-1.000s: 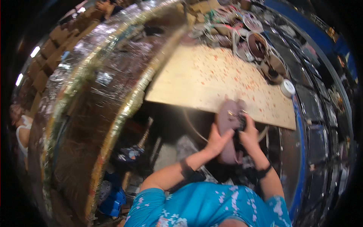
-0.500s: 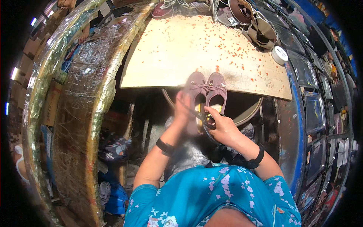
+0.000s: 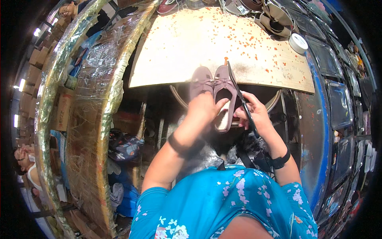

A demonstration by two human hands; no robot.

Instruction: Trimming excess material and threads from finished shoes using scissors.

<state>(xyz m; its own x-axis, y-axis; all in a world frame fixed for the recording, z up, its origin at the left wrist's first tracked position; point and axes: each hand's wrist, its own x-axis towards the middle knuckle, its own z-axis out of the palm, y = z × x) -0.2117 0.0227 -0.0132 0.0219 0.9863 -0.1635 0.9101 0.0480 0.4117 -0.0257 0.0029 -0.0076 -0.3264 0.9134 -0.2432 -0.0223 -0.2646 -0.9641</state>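
Note:
A pair of mauve slip-on shoes with small bows stands side by side, toes over the near edge of the wooden board. My left hand (image 3: 202, 109) grips the left shoe (image 3: 201, 79) around its opening, hiding its heel; the thumb reaches across to the right shoe (image 3: 223, 120), whose pale insole shows. Beside the right shoe my right hand (image 3: 254, 113) holds black scissors (image 3: 238, 91), seen nearly edge-on, pointing away along the shoe's outer side. Their tip lies near an orange bit (image 3: 226, 60) by the toe.
Orange scraps lie scattered over the board (image 3: 171, 51). More shoes (image 3: 274, 22) and a round white container (image 3: 298, 43) stand along its far side. A plastic-wrapped rack (image 3: 85, 119) rises at left, with two people beyond it. Dark trays (image 3: 340, 103) line the right.
My left hand has come down onto the left shoe. The scissors in my right hand have swung from pointing left to pointing away, and the shoes sit slightly farther left.

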